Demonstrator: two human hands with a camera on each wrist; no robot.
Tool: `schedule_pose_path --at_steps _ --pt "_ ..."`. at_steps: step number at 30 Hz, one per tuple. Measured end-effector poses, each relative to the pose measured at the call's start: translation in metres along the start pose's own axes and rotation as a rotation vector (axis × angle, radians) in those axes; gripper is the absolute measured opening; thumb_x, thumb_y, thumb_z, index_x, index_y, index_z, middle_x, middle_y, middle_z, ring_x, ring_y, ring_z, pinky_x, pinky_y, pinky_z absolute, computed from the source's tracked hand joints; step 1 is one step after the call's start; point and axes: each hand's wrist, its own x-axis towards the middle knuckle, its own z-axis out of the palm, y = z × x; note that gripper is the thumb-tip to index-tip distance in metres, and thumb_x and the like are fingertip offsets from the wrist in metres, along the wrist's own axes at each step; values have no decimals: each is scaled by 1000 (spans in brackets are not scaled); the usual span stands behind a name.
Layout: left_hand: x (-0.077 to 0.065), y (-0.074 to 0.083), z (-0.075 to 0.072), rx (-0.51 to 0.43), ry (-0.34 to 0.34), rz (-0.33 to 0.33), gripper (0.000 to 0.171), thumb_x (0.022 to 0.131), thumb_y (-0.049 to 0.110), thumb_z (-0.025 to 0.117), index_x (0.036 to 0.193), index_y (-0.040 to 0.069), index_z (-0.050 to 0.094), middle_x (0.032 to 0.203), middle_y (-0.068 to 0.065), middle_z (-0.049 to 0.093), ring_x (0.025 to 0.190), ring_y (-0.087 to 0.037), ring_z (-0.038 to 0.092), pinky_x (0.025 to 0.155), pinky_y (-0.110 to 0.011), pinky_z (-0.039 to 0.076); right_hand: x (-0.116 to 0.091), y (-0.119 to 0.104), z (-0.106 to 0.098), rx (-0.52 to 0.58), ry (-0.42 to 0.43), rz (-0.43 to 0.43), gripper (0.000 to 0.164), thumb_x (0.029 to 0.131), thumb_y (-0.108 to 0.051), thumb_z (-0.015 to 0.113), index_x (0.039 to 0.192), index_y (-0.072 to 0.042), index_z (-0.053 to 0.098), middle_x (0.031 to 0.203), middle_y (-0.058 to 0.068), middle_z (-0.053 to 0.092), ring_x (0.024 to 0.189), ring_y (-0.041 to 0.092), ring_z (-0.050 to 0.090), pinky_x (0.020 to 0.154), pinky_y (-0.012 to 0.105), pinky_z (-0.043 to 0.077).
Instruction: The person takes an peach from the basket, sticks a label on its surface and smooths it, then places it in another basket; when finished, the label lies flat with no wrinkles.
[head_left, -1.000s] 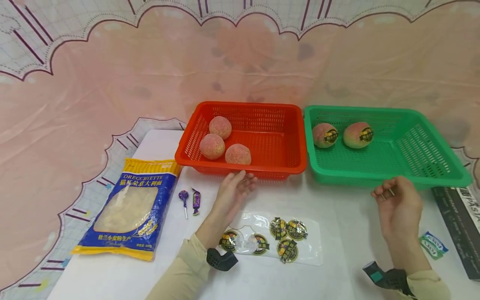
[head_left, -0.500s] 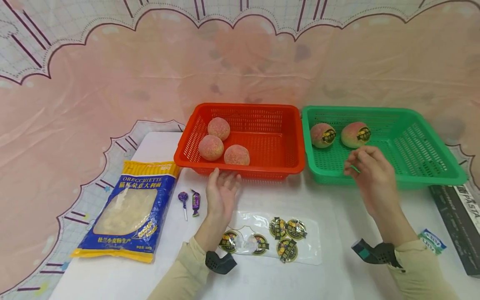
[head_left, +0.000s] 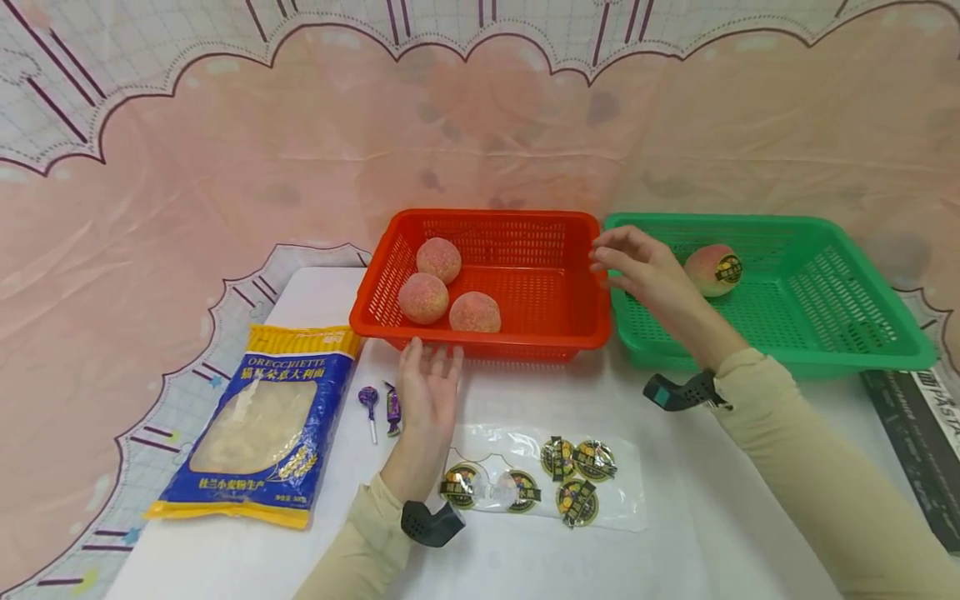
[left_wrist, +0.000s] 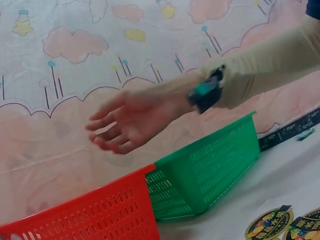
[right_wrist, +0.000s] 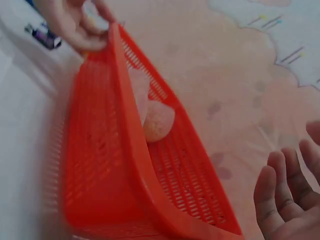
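Observation:
My right hand (head_left: 652,271) is over the gap between the red basket (head_left: 480,337) and the green basket (head_left: 772,362), with its fingers loosely bent and nothing held. In the left wrist view the same hand (left_wrist: 137,120) hovers above the rims, palm showing. My left hand (head_left: 429,392) lies palm up at the red basket's front side, fingertips at the rim. The right wrist view also has this left hand (right_wrist: 75,25) at the rim. Several pink peaches (head_left: 423,298) sit in the left part of the red basket. One stickered peach (head_left: 712,270) shows in the green basket.
A clear sheet (head_left: 622,492) with several round black-and-gold stickers lies in front. To the left are a blue pasta bag (head_left: 255,425), a lollipop (head_left: 368,400) and a purple wrapped candy (head_left: 393,408). A dark pasta box (head_left: 918,467) lies at the right edge.
My right hand has moved left from the front of the green basket to above the baskets' meeting edges, now covering one stickered peach. My left hand has shifted slightly left along the red rim.

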Motion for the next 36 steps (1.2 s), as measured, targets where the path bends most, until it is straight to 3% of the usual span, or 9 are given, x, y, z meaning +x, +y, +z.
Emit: schedule_pose_path --at_steps 6,15,21,27,36 --pt "-2 2 1 23 7 7 42 92 26 45 131 18 28 138 -8 29 119 -23 42 92 -34 45 39 6 13 -126 -109 73 43 83 -33 59 118 -12 45 115 5 49 106 20 50 95 43 39" --pt "-4 1 1 -27 48 2 36 93 22 45 125 18 31 122 -6 34 116 -23 40 93 -36 44 72 30 38 -281 -287 198 45 79 -34 64 117 -17 47 122 1 47 116 25 46 96 44 40" --pt "-4 1 -1 -13 52 4 35 92 23 46 124 19 32 121 -6 36 114 -22 43 92 -35 45 85 40 60 -400 -370 229 48 79 -32 65 120 -18 46 127 4 46 115 19 46 93 41 43" --pt "-3 2 -2 13 44 20 35 91 22 47 123 18 31 122 -6 35 114 -22 44 91 -34 45 92 49 80 -505 -467 207 55 79 -29 65 127 -17 41 133 9 42 119 22 43 90 38 45" --pt "-1 3 0 15 45 14 32 91 22 48 119 19 33 125 -6 36 116 -23 44 90 -34 46 97 63 96 -608 -505 261 68 71 -45 69 127 -25 37 132 1 39 120 21 39 92 35 43"
